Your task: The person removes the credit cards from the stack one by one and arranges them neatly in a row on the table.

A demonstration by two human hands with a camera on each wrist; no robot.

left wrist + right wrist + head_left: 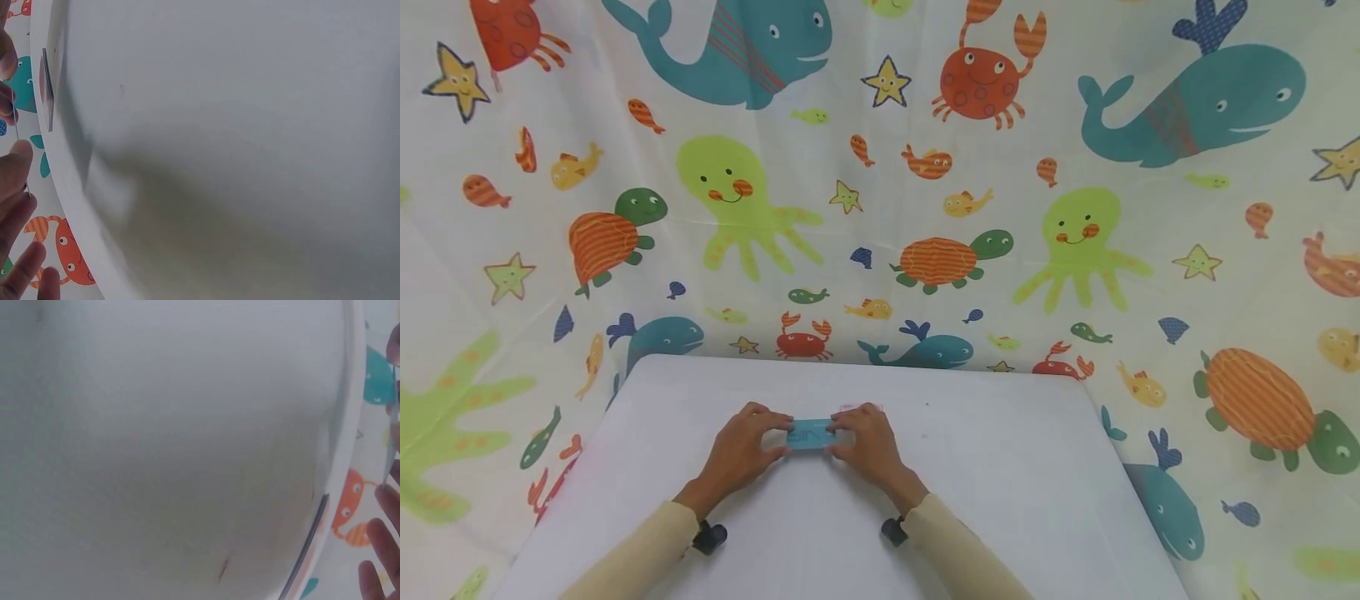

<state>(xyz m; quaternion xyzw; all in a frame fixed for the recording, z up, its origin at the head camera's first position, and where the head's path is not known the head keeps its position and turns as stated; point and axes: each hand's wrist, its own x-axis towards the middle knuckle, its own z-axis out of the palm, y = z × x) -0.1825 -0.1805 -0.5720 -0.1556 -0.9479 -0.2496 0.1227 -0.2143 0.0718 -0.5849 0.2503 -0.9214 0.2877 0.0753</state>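
A thin light-blue card [810, 437] with darker lettering is held level between both hands above the table in the head view. My left hand [739, 447] pinches its left end between thumb and fingers. At the right end, my right hand [871, 446] pinches it the same way. Both wrist views catch the card nearly edge-on, as a narrow strip [392, 440] at the frame's border. In the left wrist view, fingertips [20, 153] lie against it, with the other fingers spread. The fingers cover the card's ends.
A white table [1000, 500] spreads beneath the hands. Behind the right hand lies a small flat thing with pinkish-red marks [850, 407], partly hidden. A curtain [865, 225] printed with sea animals hangs behind the table and at its sides. Dark wrist cameras [709, 537] sit by the sleeves.
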